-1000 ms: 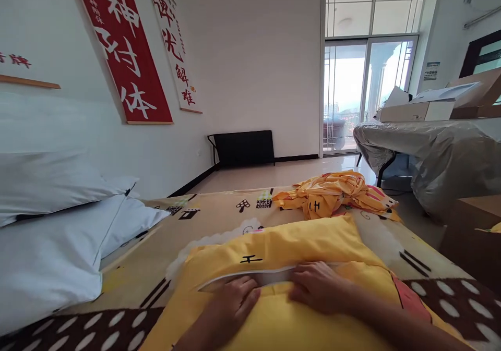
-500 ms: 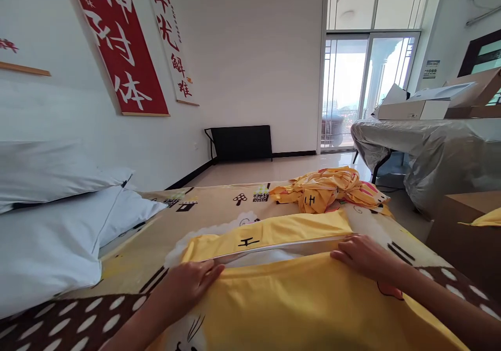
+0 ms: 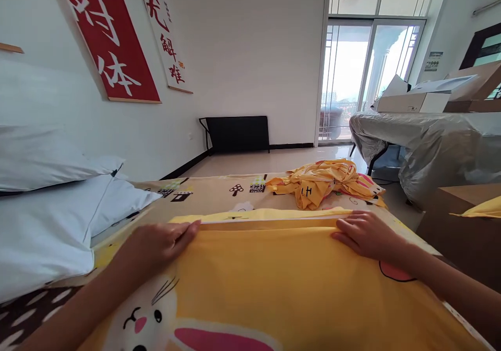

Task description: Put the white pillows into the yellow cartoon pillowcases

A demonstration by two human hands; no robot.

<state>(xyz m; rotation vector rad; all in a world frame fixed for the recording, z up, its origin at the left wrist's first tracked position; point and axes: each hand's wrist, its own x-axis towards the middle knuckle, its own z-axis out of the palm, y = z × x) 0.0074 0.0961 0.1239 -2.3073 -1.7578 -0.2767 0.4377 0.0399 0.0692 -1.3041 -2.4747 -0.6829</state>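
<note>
A yellow pillowcase (image 3: pixel 258 278) with a printed rabbit face fills the near part of the head view. My left hand (image 3: pixel 166 244) pinches the left end of its far opening edge, thumb on top. At the right end of the same edge, my right hand (image 3: pixel 364 233) is closed on the cloth. Between the two hands the edge runs nearly straight, with a thin white strip along it. What is inside the pillowcase is hidden.
White pillows (image 3: pixel 50 226) are stacked at the left on the patterned bedsheet (image 3: pixel 211 194). A crumpled heap of yellow-orange cloth (image 3: pixel 324 181) lies farther back. Cardboard boxes (image 3: pixel 465 226) stand at the right, near a plastic-covered table (image 3: pixel 434 137).
Both hands have raised the opening edge and pulled it taut; the left hand moved outward. The gap that showed white inside is now closed from view, and more of the rabbit print shows.
</note>
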